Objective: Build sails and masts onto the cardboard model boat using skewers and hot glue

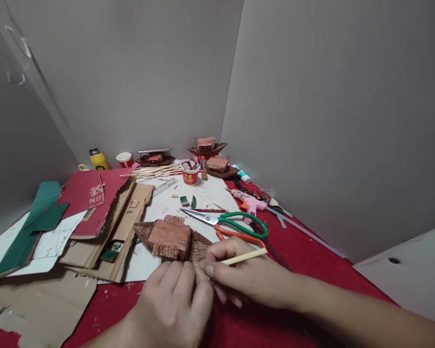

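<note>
A brown model boat (169, 237) with a textured cabin roof lies on the white board in front of me. My right hand (235, 270) is closed on a thin pale wooden strip (244, 256), whose free end points up to the right. Beside it, my left hand (174, 299) has its fingers curled, their tips meeting the right fingertips at the boat's near side. Whatever those left fingers pinch is hidden. Just beyond the right hand lie scissors (224, 224) with one green and one orange handle loop.
Stacked cardboard (139, 208) and a red sheet (83, 193) cover the left. A red paper cup (190, 175) holds sticks, near a bundle of thin sticks (155, 171). Other model boats (207, 147) stand at the back. A pink glue gun (252, 202) lies right, near grey walls (148, 72).
</note>
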The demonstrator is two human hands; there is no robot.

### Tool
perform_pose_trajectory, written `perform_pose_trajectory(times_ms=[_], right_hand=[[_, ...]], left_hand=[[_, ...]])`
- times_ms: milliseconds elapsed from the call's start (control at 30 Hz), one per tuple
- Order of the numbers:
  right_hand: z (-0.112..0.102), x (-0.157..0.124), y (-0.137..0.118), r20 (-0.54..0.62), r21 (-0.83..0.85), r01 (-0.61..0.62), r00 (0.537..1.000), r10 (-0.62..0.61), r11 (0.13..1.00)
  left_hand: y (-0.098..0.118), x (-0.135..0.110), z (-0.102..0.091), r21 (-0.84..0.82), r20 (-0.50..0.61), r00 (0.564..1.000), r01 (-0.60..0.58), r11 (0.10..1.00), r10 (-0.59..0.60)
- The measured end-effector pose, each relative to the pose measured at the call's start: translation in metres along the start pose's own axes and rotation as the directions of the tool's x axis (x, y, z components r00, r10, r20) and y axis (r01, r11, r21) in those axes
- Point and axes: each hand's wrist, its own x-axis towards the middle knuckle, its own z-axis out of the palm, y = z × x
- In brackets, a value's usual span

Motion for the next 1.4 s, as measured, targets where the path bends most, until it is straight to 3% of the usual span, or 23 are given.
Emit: perform_pose_trajectory(times_ms=[67,133,200,267,367,400,433,533,633,767,1133,1300,1400], right_hand=[[-0.003,0.002,-0.001,0.019,0.049,-0.008,1.0,0.007,0.999],[-0.008,0.002,-0.002,0.037,0.065,-0.005,0.999,0.003,0.998],[-0.015,0.003,-0.003,0.048,0.041,0.01,0.999,-0.012,0.999],[-0.022,0.002,-0.004,0.063,0.003,0.035,0.997,-0.035,0.999],[-0.029,0.002,-0.004,0.1,-0.026,0.052,0.994,-0.049,0.998],[-0.03,0.002,-0.003,0.111,-0.026,0.052,0.993,-0.048,0.998],[-0.031,0.002,-0.003,0.121,-0.021,0.05,0.992,-0.047,0.999],[-0.031,0.004,-0.002,0.147,0.003,0.039,0.988,-0.039,0.999],[-0.029,0.006,-0.001,0.178,0.021,0.019,0.984,-0.022,1.0],[-0.027,0.009,0.003,0.211,0.023,0.007,0.977,-0.012,1.0],[-0.026,0.013,0.008,0.196,0.038,0.05,0.979,-0.057,0.998],[-0.027,0.011,0.008,0.087,0.079,0.099,0.991,-0.106,0.992],[-0.029,0.01,0.011,0.021,0.062,0.161,0.987,-0.162,0.985]], left_hand=[[-0.001,-0.001,0.002,-0.05,-0.005,0.999,0.047,0.998,-0.047],[-0.003,-0.001,0.002,-0.201,0.011,0.987,0.16,0.966,-0.161],[-0.006,0.001,-0.003,-0.442,0.099,0.952,0.304,0.844,-0.291],[-0.011,0.004,-0.01,-0.632,0.287,0.873,0.482,0.606,-0.395],[-0.02,0.01,-0.019,-0.662,0.614,0.637,0.737,0.135,-0.466],[-0.023,0.012,-0.02,-0.64,0.688,0.565,0.768,-0.014,-0.456],[-0.026,0.013,-0.02,-0.625,0.737,0.52,0.768,-0.14,-0.432],[-0.027,0.015,-0.014,-0.594,0.803,0.482,0.7,-0.397,-0.351],[-0.021,0.013,-0.005,-0.542,0.832,0.492,0.624,-0.563,-0.257],[-0.013,0.009,0.002,-0.514,0.833,0.51,0.57,-0.641,-0.214],[-0.017,0.008,0.005,-0.513,0.848,0.46,0.586,-0.628,-0.263],[-0.021,0.012,-0.005,-0.566,0.821,0.44,0.55,-0.614,-0.364],[-0.031,0.012,-0.012,-0.663,0.748,0.432,0.52,-0.538,-0.503]])
